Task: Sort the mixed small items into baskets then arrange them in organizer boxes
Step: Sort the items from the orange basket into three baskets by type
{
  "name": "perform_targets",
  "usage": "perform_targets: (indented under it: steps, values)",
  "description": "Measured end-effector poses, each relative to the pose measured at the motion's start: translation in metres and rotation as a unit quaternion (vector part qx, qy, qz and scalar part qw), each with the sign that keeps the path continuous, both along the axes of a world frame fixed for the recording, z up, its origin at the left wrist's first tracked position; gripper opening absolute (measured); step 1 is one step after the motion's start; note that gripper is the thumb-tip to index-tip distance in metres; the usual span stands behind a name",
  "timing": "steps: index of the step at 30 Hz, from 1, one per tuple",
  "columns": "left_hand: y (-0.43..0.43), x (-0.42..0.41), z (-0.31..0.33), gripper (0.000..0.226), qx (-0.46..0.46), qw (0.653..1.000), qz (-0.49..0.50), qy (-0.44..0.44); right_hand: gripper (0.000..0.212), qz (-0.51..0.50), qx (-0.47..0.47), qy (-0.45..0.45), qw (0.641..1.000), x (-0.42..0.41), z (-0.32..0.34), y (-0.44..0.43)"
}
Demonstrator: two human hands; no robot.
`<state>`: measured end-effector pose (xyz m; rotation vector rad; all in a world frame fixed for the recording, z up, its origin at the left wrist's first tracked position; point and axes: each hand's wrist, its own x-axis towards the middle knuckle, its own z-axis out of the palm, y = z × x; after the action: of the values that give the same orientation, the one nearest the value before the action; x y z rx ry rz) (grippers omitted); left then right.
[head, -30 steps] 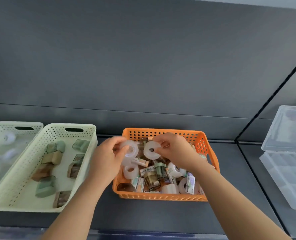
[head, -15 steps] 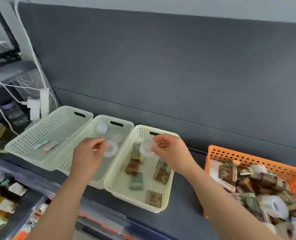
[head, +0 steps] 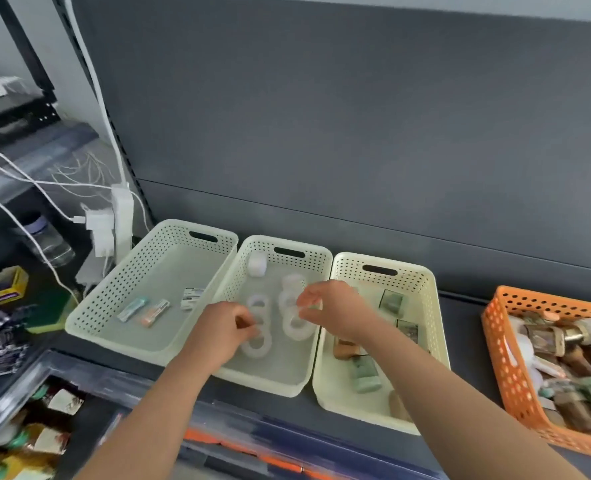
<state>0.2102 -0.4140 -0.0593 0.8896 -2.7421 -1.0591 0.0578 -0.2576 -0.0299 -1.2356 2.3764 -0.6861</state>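
Left hand (head: 223, 329) and right hand (head: 335, 308) curl over tape rolls (head: 292, 282) in the twelve o'clock basket (head: 273, 372). I cannot tell their grip.

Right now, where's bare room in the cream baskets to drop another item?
Left basket: bare floor behind the three packets, toward its handle. Middle basket: only the near strip; tape rolls, left hand and right hand crowd the rest. Orange basket is packed.

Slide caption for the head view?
Left hand and right hand over tape rolls in the middle cream basket; orange basket at right.
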Motion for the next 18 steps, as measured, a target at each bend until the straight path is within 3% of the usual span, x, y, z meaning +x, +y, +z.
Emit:
perform_targets:
  steps: [4, 6, 12, 18]
  values:
    - [-0.004, 0.004, -0.006, 0.016, -0.007, 0.999, -0.03, -0.024, 0.023, 0.073, 0.104, 0.143, 0.982, 0.008, -0.007, -0.012]
    - [-0.006, 0.005, -0.006, 0.016, -0.025, 0.999, -0.035, -0.022, 0.025, 0.086, 0.126, 0.173, 0.973, 0.009, -0.013, -0.014]
    - [0.002, 0.0, 0.015, 0.016, -0.057, 0.995, -0.008, 0.08, 0.032, -0.024, 0.0, 0.093, 0.995, 0.006, -0.002, 0.011]
    - [0.06, -0.043, 0.041, 0.028, -0.141, 0.977, -0.07, 0.146, 0.033, -0.184, -0.073, 0.076, 0.977, 0.003, 0.019, 0.097]
